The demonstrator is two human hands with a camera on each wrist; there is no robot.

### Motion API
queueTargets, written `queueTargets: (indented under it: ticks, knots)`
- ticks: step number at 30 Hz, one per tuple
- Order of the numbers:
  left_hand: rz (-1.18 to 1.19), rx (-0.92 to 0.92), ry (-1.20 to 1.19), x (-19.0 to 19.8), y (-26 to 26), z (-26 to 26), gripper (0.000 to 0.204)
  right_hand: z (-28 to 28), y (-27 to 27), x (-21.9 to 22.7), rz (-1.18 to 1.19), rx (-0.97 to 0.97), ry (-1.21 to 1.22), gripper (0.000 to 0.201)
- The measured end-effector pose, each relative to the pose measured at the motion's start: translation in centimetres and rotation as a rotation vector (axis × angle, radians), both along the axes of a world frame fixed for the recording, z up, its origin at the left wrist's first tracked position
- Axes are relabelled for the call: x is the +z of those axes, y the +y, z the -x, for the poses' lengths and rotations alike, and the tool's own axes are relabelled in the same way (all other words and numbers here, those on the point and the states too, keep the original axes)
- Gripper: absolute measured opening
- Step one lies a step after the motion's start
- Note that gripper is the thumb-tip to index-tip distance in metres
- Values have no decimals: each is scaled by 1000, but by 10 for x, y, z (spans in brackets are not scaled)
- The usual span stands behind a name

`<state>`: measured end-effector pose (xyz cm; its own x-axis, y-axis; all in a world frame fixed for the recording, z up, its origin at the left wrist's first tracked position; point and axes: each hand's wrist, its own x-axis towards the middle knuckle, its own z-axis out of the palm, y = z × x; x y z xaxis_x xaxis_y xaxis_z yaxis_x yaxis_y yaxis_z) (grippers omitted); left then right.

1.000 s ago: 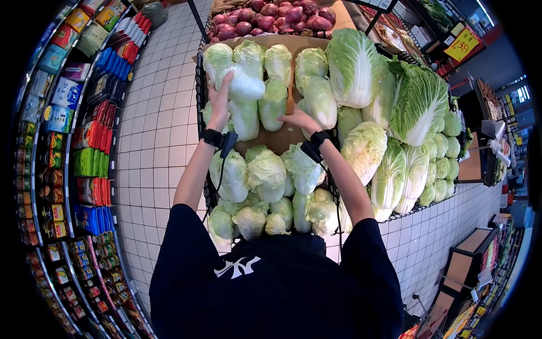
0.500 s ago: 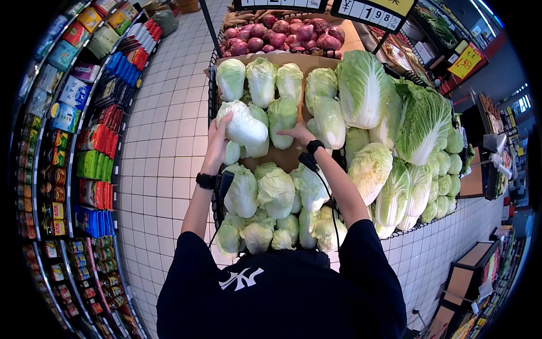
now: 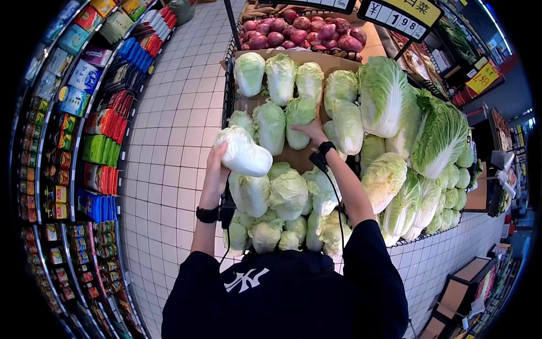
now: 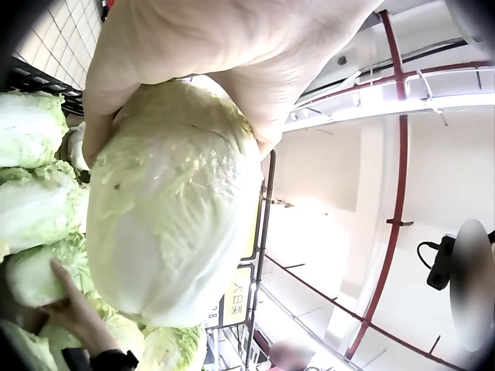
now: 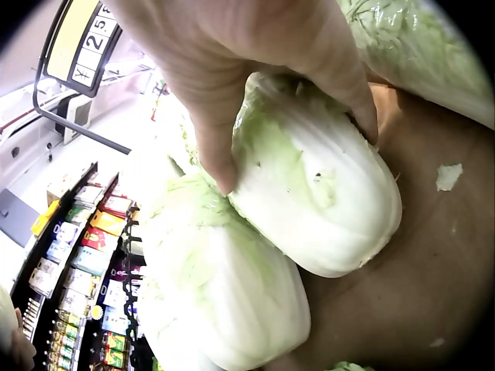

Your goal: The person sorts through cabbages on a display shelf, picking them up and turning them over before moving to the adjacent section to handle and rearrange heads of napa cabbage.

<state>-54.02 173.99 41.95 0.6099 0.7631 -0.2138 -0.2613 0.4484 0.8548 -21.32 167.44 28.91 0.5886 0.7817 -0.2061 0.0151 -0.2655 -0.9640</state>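
Note:
My left hand (image 3: 213,169) holds a pale napa cabbage (image 3: 248,153) above the near left of the display. In the left wrist view, thumb and fingers wrap one end of this wrapped-looking, glossy cabbage (image 4: 166,209). Farther right, my right hand (image 3: 311,132) grips a smaller green-white napa cabbage (image 3: 300,114) lying in the middle row. The right wrist view has thumb and fingers on either side of that cabbage (image 5: 317,185), over brown cardboard (image 5: 433,255). Against its left side lies another napa cabbage (image 3: 270,127).
Front rows of cabbages (image 3: 288,195) fill the near edge. Large leafy cabbages (image 3: 387,96) lie to the right, red onions (image 3: 305,33) behind. Price signs (image 3: 401,17) stand above the far edge. Packaged-goods shelves (image 3: 101,150) line the left across a tiled aisle (image 3: 169,118).
My left hand has lifted its cabbage off the left side of the display and brought it nearer my body. The right hand stays at the same middle-row cabbage while the head view shifts.

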Motion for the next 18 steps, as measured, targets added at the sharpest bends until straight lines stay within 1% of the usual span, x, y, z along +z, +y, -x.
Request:
queueTargets:
  ticks: [4, 6, 7, 9, 10, 12, 13, 15, 16, 18]
  knots:
    - [33, 29, 49, 1, -11, 7, 49, 2, 2, 3, -31, 1, 4, 92]
    - [38, 32, 58, -1, -13, 11, 50, -2, 3, -2, 8, -22, -95, 92]
    - [32, 38, 65, -3, -13, 14, 51, -5, 2, -4, 9, -22, -96, 92]
    - [24, 37, 71, -2, -13, 18, 52, -8, -2, 0, 171, -78, -182, 92]
    - [19, 50, 63, -1, -14, 20, 53, -8, -5, 1, 173, -86, -184, 92]
    - [15, 58, 51, 2, -15, 21, 53, -13, -9, -6, 283, -104, -184, 101]
    - [21, 65, 55, 2, -17, 22, 53, -14, -11, -9, 285, -106, -186, 101]
    - [26, 68, 57, 3, -20, 24, 53, -18, -16, -18, 297, -5, -148, 99]
    - [25, 59, 64, 4, -21, 25, 52, -21, -21, -22, 294, -7, -151, 99]
    - [23, 55, 68, 5, -23, 27, 52, 0, -38, 20, 191, 99, -103, 88]
